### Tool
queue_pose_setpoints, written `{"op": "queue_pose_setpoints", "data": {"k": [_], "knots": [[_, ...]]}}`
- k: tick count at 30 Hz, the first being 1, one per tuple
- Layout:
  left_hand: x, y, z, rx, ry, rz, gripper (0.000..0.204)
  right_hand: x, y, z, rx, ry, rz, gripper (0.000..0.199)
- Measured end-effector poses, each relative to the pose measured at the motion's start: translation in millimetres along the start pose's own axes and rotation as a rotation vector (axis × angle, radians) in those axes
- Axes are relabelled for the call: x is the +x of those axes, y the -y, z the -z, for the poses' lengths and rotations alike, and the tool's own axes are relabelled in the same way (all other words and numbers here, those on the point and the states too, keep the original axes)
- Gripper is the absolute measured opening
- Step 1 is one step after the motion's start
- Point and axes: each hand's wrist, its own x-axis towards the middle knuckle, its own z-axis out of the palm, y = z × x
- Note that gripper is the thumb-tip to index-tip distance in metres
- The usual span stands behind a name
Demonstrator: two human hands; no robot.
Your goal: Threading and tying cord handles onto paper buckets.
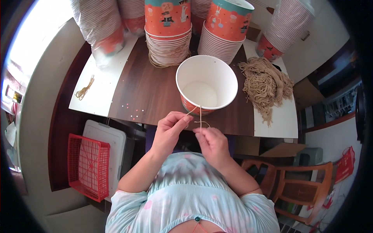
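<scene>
A large paper bucket (207,69), white inside and orange outside, stands at the table's front edge with its mouth tilted toward me. Thin tan cord (201,115) comes from the near side of its rim in two strands. Between thumb and forefinger my left hand (170,129) pinches one strand, just left of the rim. My right hand (213,143), lower and further right, is closed on the other strand. A short curl of cord sticks out above the right fingertips. Whether the cord passes through a hole in the bucket's wall cannot be seen clearly.
A tangled heap of tan cord (266,83) lies at the right. Stacked paper buckets (169,42) line the back, some in clear plastic. At the left lie a small cord bundle (84,88) and tiny white bits. A red basket (89,167) and a wooden chair (301,186) stand below.
</scene>
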Motion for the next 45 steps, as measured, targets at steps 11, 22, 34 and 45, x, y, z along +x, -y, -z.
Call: {"op": "queue_pose_setpoints", "data": {"k": [11, 22, 34, 45], "knots": [[-3, 2, -10, -0.159, -0.010, 0.131, 0.014, 2, 9, 19, -0.352, 0.100, 0.160, 0.021], [-8, -5, -15, -0.252, -0.014, 0.213, 0.016, 6, 14, 13, 0.092, -0.020, -0.001, 0.020], [-8, 1, -22, -0.267, -0.001, 0.163, 0.016, 6, 22, 30, -0.430, -0.158, 0.433, 0.018], [-2, -41, -9, 0.847, -0.228, -0.623, 0.013, 99, 28, 42, -0.249, 0.204, 0.688, 0.017]]}}
